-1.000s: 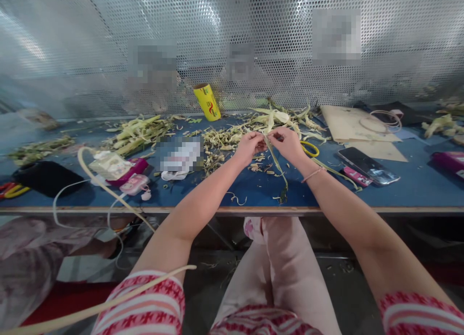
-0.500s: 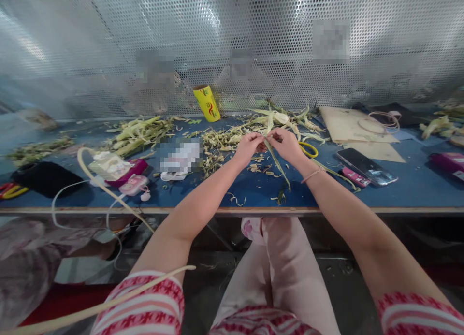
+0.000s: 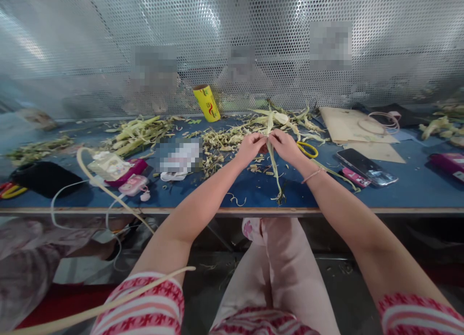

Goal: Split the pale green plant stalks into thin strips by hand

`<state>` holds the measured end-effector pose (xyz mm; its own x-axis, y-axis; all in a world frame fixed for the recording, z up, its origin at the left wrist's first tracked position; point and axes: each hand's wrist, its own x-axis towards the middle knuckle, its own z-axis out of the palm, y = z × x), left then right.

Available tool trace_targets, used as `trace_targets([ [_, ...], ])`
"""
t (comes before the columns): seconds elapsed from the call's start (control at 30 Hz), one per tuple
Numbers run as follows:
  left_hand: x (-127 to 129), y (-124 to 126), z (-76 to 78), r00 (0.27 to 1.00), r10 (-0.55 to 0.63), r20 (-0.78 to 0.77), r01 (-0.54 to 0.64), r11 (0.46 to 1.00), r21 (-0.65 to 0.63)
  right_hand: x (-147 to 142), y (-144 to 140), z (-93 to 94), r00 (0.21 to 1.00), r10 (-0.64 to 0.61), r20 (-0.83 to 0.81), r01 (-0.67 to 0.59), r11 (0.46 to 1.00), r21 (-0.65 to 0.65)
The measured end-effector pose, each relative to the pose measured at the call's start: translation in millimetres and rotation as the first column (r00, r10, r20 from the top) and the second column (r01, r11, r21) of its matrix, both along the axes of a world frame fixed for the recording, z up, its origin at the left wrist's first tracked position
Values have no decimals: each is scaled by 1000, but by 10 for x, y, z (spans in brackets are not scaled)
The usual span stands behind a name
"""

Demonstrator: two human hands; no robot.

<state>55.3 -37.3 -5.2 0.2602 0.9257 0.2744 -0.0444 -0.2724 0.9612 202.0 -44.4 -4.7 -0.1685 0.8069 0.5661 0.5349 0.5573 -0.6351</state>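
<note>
Pinched between my two hands is a pale green plant stalk [image 3: 274,164], with wide leaf-like strips spreading above the fingers and a thin end hanging toward the table's front edge. My left hand [image 3: 253,147] grips it from the left, fingertips closed. From the right, my right hand [image 3: 284,145] holds it in the same pinch, its fingertips almost touching the left ones. Behind and left of the hands lies a heap of yellowish plant scraps [image 3: 224,140]. Yellow-handled scissors [image 3: 308,150] lie just right of my right hand, partly hidden.
On the blue table [image 3: 203,190] stands a yellow tube [image 3: 207,103] near the perforated metal screen [image 3: 268,35]. A phone [image 3: 366,167] and brown paper [image 3: 357,124] lie right. Left are a stalk bundle [image 3: 136,134], a pink case [image 3: 134,184] and a black pouch [image 3: 47,179].
The hanging end of the stalk has swung left and now hangs straighter, its paler side showing. Both hands stay in nearly the same place, still pinching it.
</note>
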Motion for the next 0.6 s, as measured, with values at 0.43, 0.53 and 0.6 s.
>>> trace_targets([
  [0.43,74,7,-22,988,12,157,12,989,-148,-48,-56,19,999,-28,31,23,991,133],
  [0.53,53,22,-13,986,50,157,-25,987,-156,-29,-57,17,1000,-30,6,29,990,140],
  [0.6,37,40,-15,986,57,159,-35,990,-140,-25,-40,5,999,-1,-34,4,996,92],
])
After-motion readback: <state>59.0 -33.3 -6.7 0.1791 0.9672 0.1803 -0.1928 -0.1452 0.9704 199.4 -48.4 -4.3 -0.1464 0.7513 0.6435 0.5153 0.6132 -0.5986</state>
